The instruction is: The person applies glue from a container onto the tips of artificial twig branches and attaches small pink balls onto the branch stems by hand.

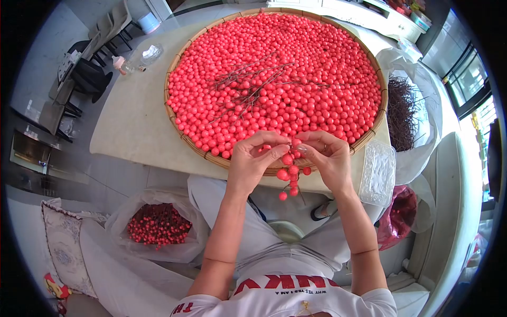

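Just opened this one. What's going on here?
A person sits at a table, left hand and right hand pinching the top of a small sprig of red berries over the near rim of a round tray. Loose red berries fill the tray, with bare twigs on top. More dark twigs sit in a bag on the right; berried sprigs fill one at lower left.

Round tray (384,103), woven bamboo, ribbed rim; berry beads (317,58), glossy, smooth; stems (404,113), matt, rough, twiggy; lidded box (378,171), clear shiny plastic; 2 bags (430,100) (119,224), translucent crinkled plastic.
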Demonstrator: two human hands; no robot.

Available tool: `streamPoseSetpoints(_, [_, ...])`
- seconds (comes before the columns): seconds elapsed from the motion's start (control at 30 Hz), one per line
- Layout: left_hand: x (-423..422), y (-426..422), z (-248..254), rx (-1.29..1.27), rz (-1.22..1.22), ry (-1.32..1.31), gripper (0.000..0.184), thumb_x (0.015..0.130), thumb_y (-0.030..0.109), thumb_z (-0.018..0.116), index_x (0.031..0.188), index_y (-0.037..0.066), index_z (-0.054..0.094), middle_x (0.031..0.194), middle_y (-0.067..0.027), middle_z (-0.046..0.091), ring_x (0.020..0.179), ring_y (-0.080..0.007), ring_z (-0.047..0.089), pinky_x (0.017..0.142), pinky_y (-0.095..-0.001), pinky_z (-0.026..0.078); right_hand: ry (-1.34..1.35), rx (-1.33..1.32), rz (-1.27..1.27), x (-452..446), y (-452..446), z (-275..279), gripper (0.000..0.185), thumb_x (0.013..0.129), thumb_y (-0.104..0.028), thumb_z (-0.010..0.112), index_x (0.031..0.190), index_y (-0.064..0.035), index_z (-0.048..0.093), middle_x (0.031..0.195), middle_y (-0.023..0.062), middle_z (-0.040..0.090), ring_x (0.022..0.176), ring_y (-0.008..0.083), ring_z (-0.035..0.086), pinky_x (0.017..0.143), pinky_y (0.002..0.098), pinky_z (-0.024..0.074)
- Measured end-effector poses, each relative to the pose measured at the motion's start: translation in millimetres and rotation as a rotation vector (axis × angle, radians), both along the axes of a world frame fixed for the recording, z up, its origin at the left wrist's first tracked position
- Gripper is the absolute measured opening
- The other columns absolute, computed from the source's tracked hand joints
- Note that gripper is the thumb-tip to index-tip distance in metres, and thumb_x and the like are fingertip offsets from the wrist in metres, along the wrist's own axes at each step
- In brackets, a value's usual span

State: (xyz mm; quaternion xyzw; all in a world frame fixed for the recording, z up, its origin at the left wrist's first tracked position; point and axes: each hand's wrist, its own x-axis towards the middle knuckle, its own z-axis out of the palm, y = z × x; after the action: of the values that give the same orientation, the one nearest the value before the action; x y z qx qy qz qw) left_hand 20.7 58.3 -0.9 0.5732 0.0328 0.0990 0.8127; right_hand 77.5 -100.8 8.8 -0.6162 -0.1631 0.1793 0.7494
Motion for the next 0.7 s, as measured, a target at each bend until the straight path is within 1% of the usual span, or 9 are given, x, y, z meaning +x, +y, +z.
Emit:
streamPoseSetpoints(0.03, [-1, 2, 1, -0.002, 0.0, -0.001, 0.014, 0.081, -0.001, 0.063, 0.094, -0.001, 0.062, 0.084, -0.0083, 0.063, 0.067, -0.0135, 0.06, 0.064, -0.0205, 0.05, -0.001, -0.002, 0.0, 2, -1, 0, 0.018, 0.083, -0.003, 0.062, 0.1, 0.0003, 0.063, 0.083, 0.0093, 0.067, 0.068, 0.0107, 0.06, 0.059, 0.0171, 0.0475])
streamPoseSetpoints(0.17, [-5, 12, 2, -0.034, 0.044, 0.13, 0.011, 0.08, -0.002, 0.063, 0.091, -0.002, 0.063, 0.083, -0.0085, 0.064, 0.067, -0.0126, 0.06, 0.065, -0.0207, 0.05, -0.361, -0.348, -0.138, 23, -7, -8, 0.019, 0.078, -0.005, 0.064, 0.097, -0.0036, 0.064, 0.084, 0.0087, 0.066, 0.073, 0.0158, 0.058, 0.065, 0.0247, 0.0479])
streamPoseSetpoints(0.2, [-6, 13, 1, -0.035, 0.042, 0.133, 0.011, 0.08, -0.002, 0.063, 0.091, -0.002, 0.063, 0.083, -0.0085, 0.064, 0.067, -0.0126, 0.06, 0.065, -0.0207, 0.05, -0.358, -0.349, -0.138, 27, -6, -10, 0.019, 0.078, -0.005, 0.064, 0.097, -0.0036, 0.064, 0.084, 0.0087, 0.066, 0.073, 0.0158, 0.058, 0.065, 0.0247, 0.0479])
streamPoseSetpoints(0.33, [-10, 16, 0, -0.007, 0.064, 0.103, 0.013, 0.08, -0.001, 0.063, 0.093, -0.002, 0.063, 0.083, -0.0077, 0.064, 0.066, -0.0119, 0.059, 0.063, -0.0199, 0.049, -1.058, -0.76, -0.086, 45, 4, -23, 0.017, 0.075, -0.002, 0.065, 0.091, -0.0021, 0.065, 0.089, 0.009, 0.061, 0.08, 0.0205, 0.056, 0.071, 0.0282, 0.0469])
streamPoseSetpoints(0.37, [-10, 15, -1, -0.007, 0.068, 0.104, 0.013, 0.08, -0.001, 0.063, 0.093, -0.002, 0.063, 0.083, -0.0077, 0.064, 0.066, -0.0119, 0.059, 0.063, -0.0199, 0.049, -1.058, -0.758, -0.083, 49, 8, -26, 0.017, 0.075, -0.002, 0.065, 0.091, -0.0021, 0.065, 0.089, 0.009, 0.061, 0.08, 0.0205, 0.056, 0.071, 0.0282, 0.0469])
streamPoseSetpoints(0.5, [-10, 10, -3, 0.055, 0.099, 0.1, 0.012, 0.081, -0.001, 0.062, 0.093, -0.002, 0.063, 0.083, -0.0076, 0.064, 0.065, -0.0117, 0.059, 0.062, -0.0194, 0.049, -1.1, -0.917, -0.082, 57, 27, -35, 0.017, 0.069, -0.004, 0.064, 0.086, -0.0041, 0.063, 0.091, 0.0115, 0.056, 0.084, 0.0293, 0.049, 0.078, 0.037, 0.0442])
streamPoseSetpoints(0.53, [-10, 9, -4, 0.056, 0.102, 0.101, 0.012, 0.081, -0.001, 0.062, 0.093, -0.002, 0.063, 0.083, -0.0076, 0.064, 0.065, -0.0117, 0.059, 0.062, -0.0194, 0.049, -1.1, -0.914, -0.08, 56, 27, -35, 0.017, 0.069, -0.004, 0.064, 0.086, -0.0041, 0.063, 0.091, 0.0115, 0.056, 0.084, 0.0293, 0.049, 0.078, 0.037, 0.0442])
streamPoseSetpoints(0.67, [-9, 6, -7, 0.091, 0.123, 0.061, 0.012, 0.081, -0.001, 0.061, 0.093, -0.002, 0.063, 0.082, -0.0078, 0.064, 0.065, -0.0114, 0.059, 0.062, -0.0189, 0.049, -0.89, -0.679, -0.122, 48, 19, -27, 0.018, 0.073, -0.001, 0.065, 0.09, -0.0042, 0.065, 0.095, 0.0092, 0.056, 0.079, 0.0204, 0.053, 0.068, 0.0293, 0.0453])
streamPoseSetpoints(0.7, [-9, 6, -8, 0.085, 0.126, 0.062, 0.012, 0.081, -0.001, 0.061, 0.093, -0.002, 0.063, 0.082, -0.0078, 0.064, 0.065, -0.0114, 0.059, 0.062, -0.0189, 0.049, -0.892, -0.683, -0.115, 46, 17, -24, 0.018, 0.073, -0.001, 0.065, 0.09, -0.0042, 0.065, 0.095, 0.0092, 0.056, 0.079, 0.0204, 0.053, 0.068, 0.0293, 0.0453])
